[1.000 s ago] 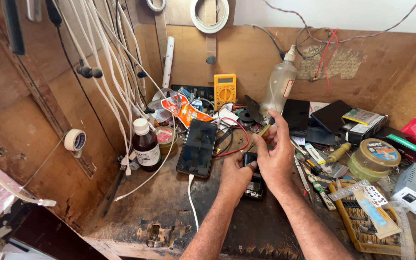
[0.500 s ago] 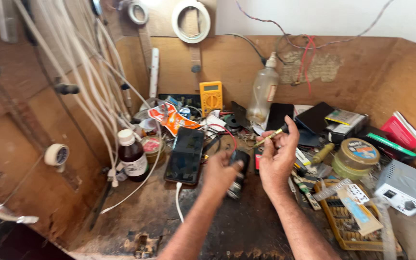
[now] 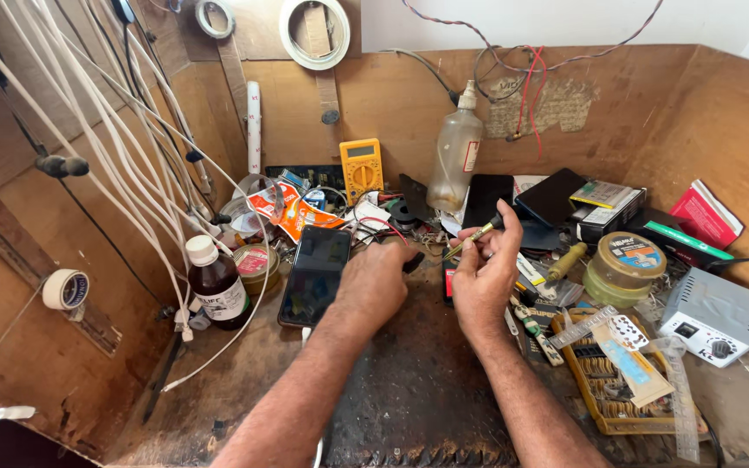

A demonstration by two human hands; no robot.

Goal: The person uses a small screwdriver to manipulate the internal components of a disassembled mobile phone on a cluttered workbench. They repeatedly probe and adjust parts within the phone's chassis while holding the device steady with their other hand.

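Note:
My right hand [image 3: 485, 273] pinches a slim yellow-handled screwdriver [image 3: 472, 237], its tip angled down to the left. My left hand [image 3: 376, 279] rests palm down on the dark bench mat [image 3: 409, 390], covering a small dark device; only a black edge [image 3: 414, 260] shows beyond the fingers. Just left of that hand lies a black smartphone [image 3: 314, 273], screen up and dark, with a white cable at its lower end.
A brown medicine bottle [image 3: 217, 283] stands far left by white hanging cables [image 3: 123, 182]. A yellow multimeter [image 3: 362, 170] and a clear plastic bottle [image 3: 455, 154] stand at the back wall. Right: tape tin [image 3: 626, 264], grey power box [image 3: 709, 315], parts tray [image 3: 617, 373].
The view has tilted and shifted a little. My right hand has lifted the screwdriver slightly; my left hand has stayed over the small device.

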